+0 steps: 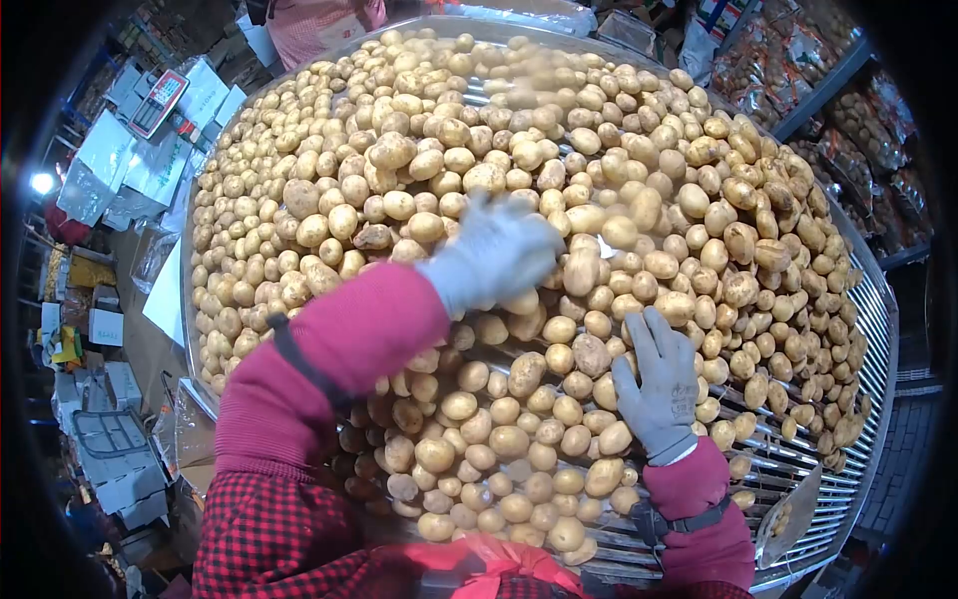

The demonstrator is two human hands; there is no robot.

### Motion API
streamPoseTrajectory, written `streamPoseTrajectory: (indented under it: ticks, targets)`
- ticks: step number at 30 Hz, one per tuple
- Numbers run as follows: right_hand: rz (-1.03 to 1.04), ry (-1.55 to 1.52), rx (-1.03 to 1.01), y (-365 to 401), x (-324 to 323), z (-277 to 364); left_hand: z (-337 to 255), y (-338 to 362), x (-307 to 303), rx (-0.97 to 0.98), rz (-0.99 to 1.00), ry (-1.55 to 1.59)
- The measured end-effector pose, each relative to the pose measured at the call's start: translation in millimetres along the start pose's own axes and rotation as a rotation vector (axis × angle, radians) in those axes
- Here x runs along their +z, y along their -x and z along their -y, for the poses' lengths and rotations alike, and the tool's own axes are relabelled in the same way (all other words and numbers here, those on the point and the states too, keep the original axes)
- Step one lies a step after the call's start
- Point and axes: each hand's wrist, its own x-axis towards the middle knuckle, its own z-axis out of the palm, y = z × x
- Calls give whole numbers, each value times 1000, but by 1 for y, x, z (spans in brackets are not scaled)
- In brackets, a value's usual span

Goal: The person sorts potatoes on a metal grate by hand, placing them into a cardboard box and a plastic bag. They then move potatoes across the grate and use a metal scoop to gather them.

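A broad heap of potatoes (509, 439) covers a slatted metal table (873, 329). My left hand (499, 252), in a grey glove, is over the middle of the heap; motion blurs its fingers, so I cannot make out whether it holds anything. Lower right, my right hand (659, 384) wears a matching glove and rests on potatoes with its fingers stretched out, gripping nothing. A small white scrap (605, 248) lies among the potatoes between the hands. Some potatoes near the top and right of centre look smeared by motion.
Beyond the far edge stands another person in pink checked clothing (314, 28). Cardboard boxes (150, 165) and a scale (160, 103) are at left. Bagged goods fill a rack (823, 90) at right. A metal scoop-like piece (788, 517) sits at the lower right edge.
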Motion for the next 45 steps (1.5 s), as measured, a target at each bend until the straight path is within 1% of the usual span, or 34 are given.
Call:
streamPoseTrajectory:
  ticks: [1,2,4,5,7,9,10,11,13,14,16,17,19,21,22,23,25,26,28,31,33,35,37,38,39,40,42,43,45]
  targets:
    - [5,-2,1,0,1,0,27,-7,-5,-107,41,161]
    - [3,15,-18,-2,0,-2,45,-15,-5,-109,39,166]
    - [13,28,-24,-10,1,-4,75,-25,-2,-147,-45,-114]
    - [26,26,-25,-11,2,-3,93,-28,-6,-225,-39,-65]
    - [50,6,59,-21,4,-7,102,-29,-3,-189,-147,-167]
    - [18,-11,50,-27,13,-15,110,-39,-5,-264,-159,-302]
    - [-1,-5,51,-28,15,-18,116,-46,-13,-359,-70,-302]
    - [-21,-1,53,-28,18,-20,138,-53,-5,-467,-122,-370]
    - [-68,-9,68,-27,23,-21,155,-62,-4,-593,-292,-539]
    - [-88,-3,58,-28,24,-21,155,-71,-6,-585,-285,-545]
    - [-106,3,67,-27,26,-18,148,-91,-15,-185,-355,-429]
    - [-110,2,64,-28,25,-17,135,-103,-20,-21,-254,-368]
    - [-102,25,50,-32,24,-18,150,-141,21,-65,-96,-154]
    - [-136,21,46,-31,27,-17,134,-149,12,-127,-1,-178]
    - [-122,40,60,-32,27,-15,141,-155,17,-95,-5,-200]
    - [-100,40,57,-28,27,-13,132,-154,7,-109,34,-270]
    - [-124,18,79,-31,27,-12,121,-150,-8,-177,119,-298]
    - [-130,20,70,-31,29,-15,118,-150,-13,-183,107,-297]
    - [-126,46,67,-31,30,-15,112,-151,-16,-216,205,-377]
    - [-103,49,90,-31,27,-12,115,-148,-1,-229,201,-390]
    - [-121,38,105,-30,29,-13,119,-127,18,-202,65,-384]
    - [-103,36,132,-31,26,-11,112,-113,23,-224,40,-382]
    - [-74,33,136,-29,23,-11,108,-94,25,-209,-130,-326]
    - [-94,29,114,-27,25,-14,104,-85,23,-250,-130,-245]
    - [-119,19,92,-27,26,-14,98,-78,17,-300,-42,-284]
    - [-131,3,80,-27,25,-14,101,-61,22,-240,-158,-287]
    - [-79,10,101,-26,22,-14,110,-22,27,-125,-385,-280]
    - [-89,0,90,-26,21,-14,114,-4,28,-109,-460,-287]
    - [-68,34,101,-24,25,-16,114,28,24,-246,-344,-127]
